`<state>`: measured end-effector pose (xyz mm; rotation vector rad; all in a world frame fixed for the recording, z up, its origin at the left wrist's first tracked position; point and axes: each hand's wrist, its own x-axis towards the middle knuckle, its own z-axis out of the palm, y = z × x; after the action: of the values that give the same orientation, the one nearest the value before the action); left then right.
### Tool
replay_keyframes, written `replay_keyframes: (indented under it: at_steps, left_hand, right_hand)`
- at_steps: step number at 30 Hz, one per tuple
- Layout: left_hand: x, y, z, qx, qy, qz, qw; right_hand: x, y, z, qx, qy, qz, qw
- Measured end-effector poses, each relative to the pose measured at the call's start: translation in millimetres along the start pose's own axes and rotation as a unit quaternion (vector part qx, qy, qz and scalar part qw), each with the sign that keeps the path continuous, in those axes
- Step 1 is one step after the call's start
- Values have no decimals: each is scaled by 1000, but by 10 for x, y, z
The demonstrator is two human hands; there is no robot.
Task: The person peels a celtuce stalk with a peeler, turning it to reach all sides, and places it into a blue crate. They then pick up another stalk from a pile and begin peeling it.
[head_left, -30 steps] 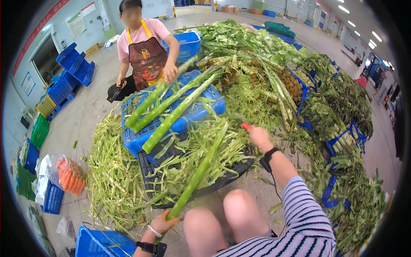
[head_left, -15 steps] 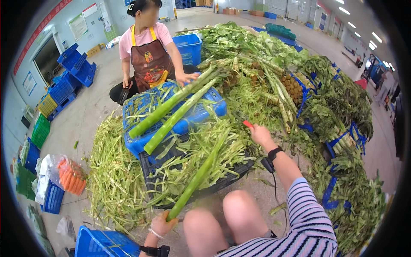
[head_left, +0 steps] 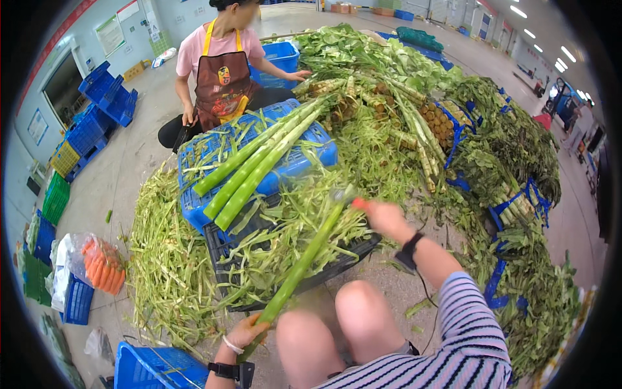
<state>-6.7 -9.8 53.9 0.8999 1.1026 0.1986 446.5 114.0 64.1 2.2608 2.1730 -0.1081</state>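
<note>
A long green celtuce stem [head_left: 293,275] slants up and away over the heap of peelings. My left hand [head_left: 247,332] is closed round its near end, beside my knee. My right hand [head_left: 389,220], blurred, grips a peeler by its red handle [head_left: 358,203]; the peeler's head meets the stem near its far end. Below lies a black crate [head_left: 219,267] heaped with pale green peelings [head_left: 278,230]. Just beyond, three peeled celtuce stems [head_left: 243,185] rest side by side on an upturned blue crate [head_left: 194,206].
A co-worker [head_left: 223,78] sits opposite, one hand at the celtuce pile [head_left: 363,97], the other holding a dark tool. Bundled leafy celtuce [head_left: 518,149] lies right. Peelings [head_left: 168,253] cover the left floor. A blue basket [head_left: 155,366] and bagged carrots [head_left: 103,266] stand left.
My right hand has brought the peeler leftward onto the stem's far end. A third stem now lies on the blue crate, and the co-worker's hand has left the stems for the pile.
</note>
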Motion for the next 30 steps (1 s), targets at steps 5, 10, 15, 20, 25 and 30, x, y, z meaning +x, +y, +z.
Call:
replay_keyframes:
  at_steps: [5,10,15,20,25,30]
  left_hand:
    - [83,-16,-73,21,7,-9,1000]
    - [-35,139,81,205,69,12,976]
    - [-114,195,194,501,230,64,832]
    - [-138,16,114,541,260,32,799]
    - [-84,83,-8,230,87,-24,969]
    - [48,-99,-198,73,2,16,997]
  right_hand:
    - [156,265,112,42,111,51,992]
    - [139,147,347,-3,95,-38,995]
    - [296,259,157,49,101,65,992]
    - [142,543,228,91,97,126,983]
    - [-81,-114,64,83,44,-49,994]
    - [160,78,108,10,74,8,997]
